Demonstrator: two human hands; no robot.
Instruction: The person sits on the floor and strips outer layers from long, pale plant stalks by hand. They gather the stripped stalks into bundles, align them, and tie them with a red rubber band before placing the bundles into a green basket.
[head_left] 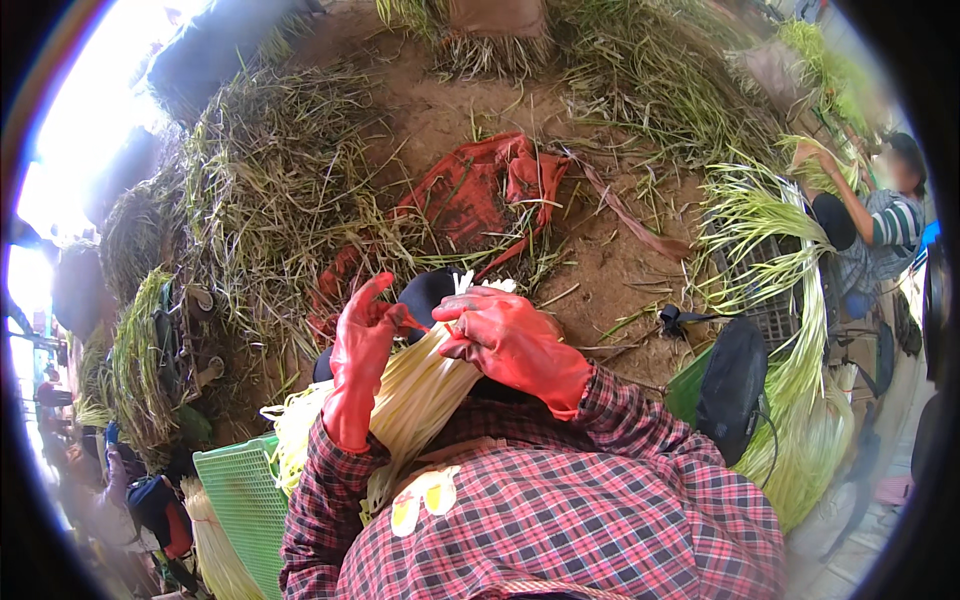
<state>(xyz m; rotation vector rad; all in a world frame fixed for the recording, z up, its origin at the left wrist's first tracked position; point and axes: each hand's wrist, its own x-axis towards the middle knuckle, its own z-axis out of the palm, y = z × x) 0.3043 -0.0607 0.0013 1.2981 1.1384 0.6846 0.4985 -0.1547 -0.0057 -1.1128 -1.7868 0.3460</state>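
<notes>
A bundle of long, pale yellow-green leafy stalks point(425, 385) lies slantwise across my lap, its white cut ends point(485, 284) pointing away from me. My right hand point(515, 345), in a red rubber glove, is closed around the bundle near those ends. My left hand point(362, 350), gloved the same way, is beside the bundle with its thumb and a finger pinched together. A thin red strip point(418, 323), which looks like a tie band, stretches from this pinch toward my right hand. The fingers of my right hand hide its other end.
Green plastic crates point(240, 500) flank me on both sides. Heaps of cut leaves point(285, 170) and a dirty red sack point(470, 190) lie on the bare soil ahead. More pale stalks point(800, 430) hang at right, near a black bag point(733, 385) and a seated person point(890, 225).
</notes>
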